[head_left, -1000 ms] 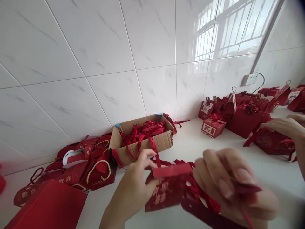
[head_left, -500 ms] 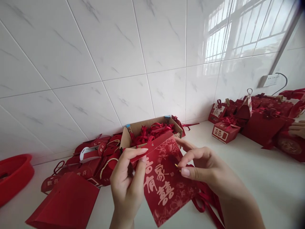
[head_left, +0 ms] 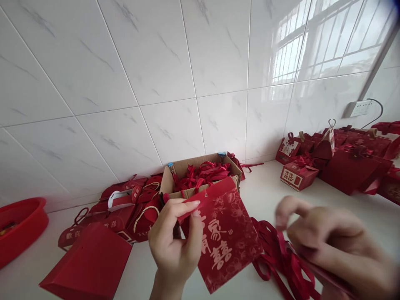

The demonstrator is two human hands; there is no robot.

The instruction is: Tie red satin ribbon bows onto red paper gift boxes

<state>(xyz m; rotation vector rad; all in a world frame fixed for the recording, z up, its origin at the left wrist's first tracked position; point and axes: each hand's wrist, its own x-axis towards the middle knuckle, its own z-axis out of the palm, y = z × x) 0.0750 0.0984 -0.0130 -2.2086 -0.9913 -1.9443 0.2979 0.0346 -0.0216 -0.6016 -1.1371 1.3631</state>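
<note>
- Left hand (head_left: 176,241), one: thumb and forefinger pinching the left end of the upper edge of a red printed pouch (head_left: 231,237); the other fingers curled behind or beneath, partly hidden
- Right hand (head_left: 334,246), one: blurred, fingers bent, well apart from the pouch; a dark red strip (head_left: 329,277) shows along its underside, though whether the fingers grip it cannot be told
- Pouch, one: held up above the tabletop, between the hands, just right of the left hand and left of the right; the left hand is the nearer, being on it
- Same, bearing: nearly square to the eye, no clear long axis; upper edge tilted, rising away from the left hand toward the upper right; small hole (head_left: 206,195) near that edge, just beyond the left fingertips; pale lettering and flower print toward the wearer
- Heap of red ribbon (head_left: 290,262), one: on the white tabletop (head_left: 259,187), between pouch and right hand, partly behind that hand's fingers
- Cardboard box (head_left: 166,181), one: beyond the pouch, near the tiled wall (head_left: 168,133), with more ribbon (head_left: 212,171) inside
- Plain red packet (head_left: 90,262), one: left of the left hand, apart from it
- Red basin (head_left: 28,233), one: far left
- Small labelled carton (head_left: 298,177), one: beyond the right hand, beside larger red bags (head_left: 346,171)
</note>
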